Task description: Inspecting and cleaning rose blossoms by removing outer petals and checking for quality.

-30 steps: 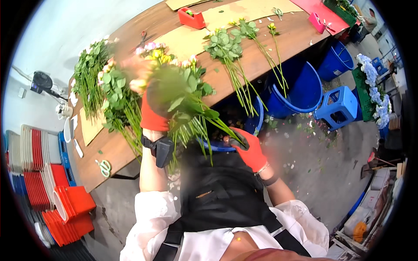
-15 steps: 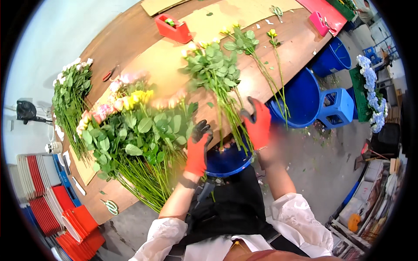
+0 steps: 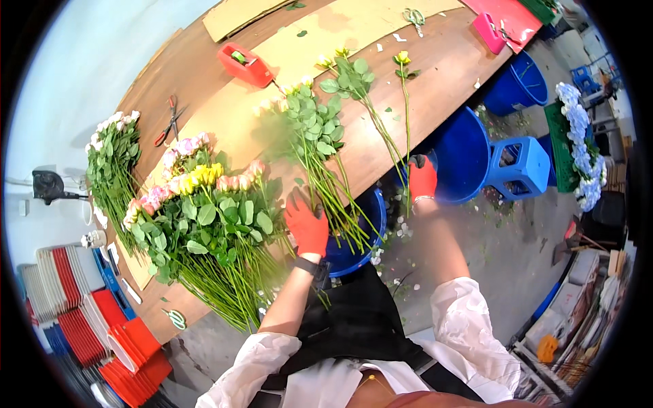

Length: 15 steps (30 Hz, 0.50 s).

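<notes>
My left hand (image 3: 306,223), in a red glove with dark fingertips, lies at the table edge with its fingers apart. It sits between a large bunch of pink and yellow roses (image 3: 204,211) and a smaller bunch of pale yellow roses (image 3: 316,126). The smaller bunch's stems hang over a blue bucket (image 3: 383,216). Past the table edge my right hand (image 3: 422,180), gloved alike, has curled fingers beside the lower stem of a single yellow rose (image 3: 406,95). What those fingers hold, if anything, is hidden. To that rose's left lies a small yellow rose bunch (image 3: 355,78).
Farther back on the table are a red tape dispenser (image 3: 246,66), red-handled pliers (image 3: 170,122) and scissors (image 3: 414,22). Pale roses (image 3: 114,160) lie at the left. A large blue tub (image 3: 469,156) and a blue stool (image 3: 520,166) stand right of my right hand.
My right hand has left the pale yellow bunch's stems and moved right to the single rose's stem. My left hand's fingers have spread. The whole view has shifted and turned slightly.
</notes>
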### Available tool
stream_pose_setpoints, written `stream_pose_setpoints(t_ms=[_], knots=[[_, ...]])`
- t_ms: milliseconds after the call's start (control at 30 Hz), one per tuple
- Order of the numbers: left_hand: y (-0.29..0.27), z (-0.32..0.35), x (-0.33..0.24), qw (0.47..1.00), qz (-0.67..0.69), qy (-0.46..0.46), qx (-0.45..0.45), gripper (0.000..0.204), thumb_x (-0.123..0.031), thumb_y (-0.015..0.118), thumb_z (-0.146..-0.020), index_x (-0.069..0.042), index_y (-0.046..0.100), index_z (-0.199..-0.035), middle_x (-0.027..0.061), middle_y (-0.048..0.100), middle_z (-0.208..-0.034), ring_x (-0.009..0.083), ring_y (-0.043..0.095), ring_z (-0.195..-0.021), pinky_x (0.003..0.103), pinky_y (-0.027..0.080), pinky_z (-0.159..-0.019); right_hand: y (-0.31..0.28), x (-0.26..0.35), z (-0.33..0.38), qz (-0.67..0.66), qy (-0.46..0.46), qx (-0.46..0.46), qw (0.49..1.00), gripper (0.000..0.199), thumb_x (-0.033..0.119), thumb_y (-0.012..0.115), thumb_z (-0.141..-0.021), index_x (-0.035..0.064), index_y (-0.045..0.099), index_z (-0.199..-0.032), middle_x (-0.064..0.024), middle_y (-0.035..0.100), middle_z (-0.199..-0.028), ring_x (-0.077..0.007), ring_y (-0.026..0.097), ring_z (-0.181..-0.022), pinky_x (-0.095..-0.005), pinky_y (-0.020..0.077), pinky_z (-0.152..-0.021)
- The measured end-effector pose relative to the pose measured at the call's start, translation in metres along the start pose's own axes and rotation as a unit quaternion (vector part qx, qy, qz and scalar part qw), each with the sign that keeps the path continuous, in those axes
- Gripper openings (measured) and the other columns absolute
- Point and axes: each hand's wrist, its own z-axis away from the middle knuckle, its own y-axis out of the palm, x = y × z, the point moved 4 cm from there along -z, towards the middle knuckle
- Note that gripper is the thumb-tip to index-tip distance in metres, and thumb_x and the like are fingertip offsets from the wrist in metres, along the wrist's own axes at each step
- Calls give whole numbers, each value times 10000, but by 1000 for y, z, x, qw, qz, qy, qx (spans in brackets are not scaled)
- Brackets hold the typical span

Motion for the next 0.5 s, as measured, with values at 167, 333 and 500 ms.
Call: stream_pose_setpoints(t_ms=[167, 333, 500], knots=[[34, 2, 7, 996, 44, -73, 26, 499, -158, 676, -809, -27, 493, -1255, 221, 556, -1211, 431, 563, -1032, 451, 476, -845, 14, 1, -10, 42, -2, 85, 995, 292, 279, 609, -865, 75, 644, -1072, -197, 654, -1087, -394, 607, -1017, -431, 487, -851], [44, -13, -21, 970, 211, -123, 0, 272, -138, 690, -781, -25, 574, -1000, 204, 658, -907, 398, 624, -890, 462, 486, -756, -8, 24, -7, 75, -153, -94, 981, 271, 211, 665, -802, 72, 641, -1034, -138, 668, -993, -360, 613, -955, -468, 474, -785], [54, -10, -26, 966, 212, -149, 19, 343, -185, 740, -755, -23, 560, -997, 203, 649, -899, 403, 615, -888, 471, 479, -758, -2, 64, 5, 92, -213, -30, 972, 255, 261, 654, -829, 87, 628, -1014, -137, 660, -933, -360, 620, -890, -478, 474, -728]])
